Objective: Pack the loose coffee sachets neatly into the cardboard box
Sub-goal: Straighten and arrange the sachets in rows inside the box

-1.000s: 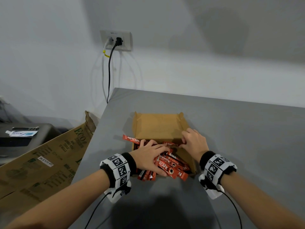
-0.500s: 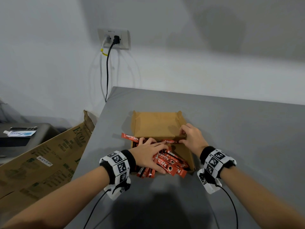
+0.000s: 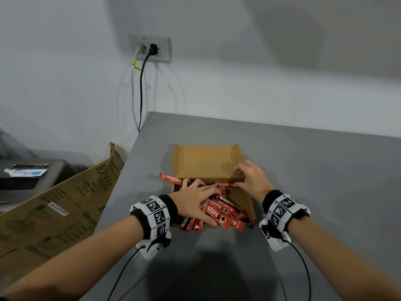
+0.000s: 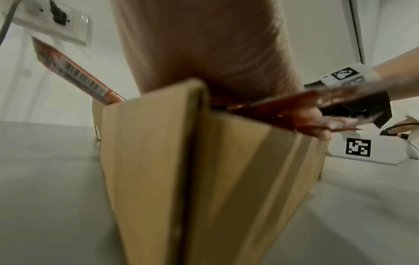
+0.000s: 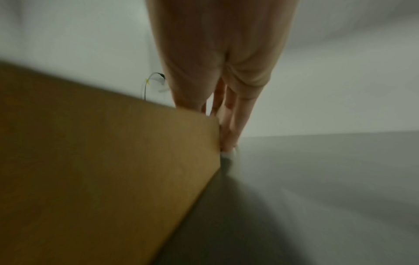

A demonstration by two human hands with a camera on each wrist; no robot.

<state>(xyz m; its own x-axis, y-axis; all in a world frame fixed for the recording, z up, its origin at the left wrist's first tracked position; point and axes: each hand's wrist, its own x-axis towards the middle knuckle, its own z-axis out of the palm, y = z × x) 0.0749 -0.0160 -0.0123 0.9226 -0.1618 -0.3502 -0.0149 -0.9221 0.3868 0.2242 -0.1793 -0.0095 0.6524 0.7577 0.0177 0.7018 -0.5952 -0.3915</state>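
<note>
Little has moved since earlier frames: both hands stay at the cardboard box (image 3: 204,161) on grey counter (image 3: 314,170). Left hand (image 3: 195,197) lies flat, fingers spread, pressing red sachets (image 3: 219,211) marked "NESCAFE CLASSIC" inside box; one sachet (image 3: 170,178) overhangs left wall. Right hand (image 3: 249,178), fingers curled, pinches box's right wall/flap. Large carton (image 3: 65,205) beside counter reads "ECO", "MINI JUMBO".

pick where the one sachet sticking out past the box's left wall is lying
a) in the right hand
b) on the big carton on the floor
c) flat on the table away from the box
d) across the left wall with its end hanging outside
d: in the head view the stray sachet lies across the left wall of the cardboard box, its printed end outside over the table and its other end hidden by the left hand.
</note>
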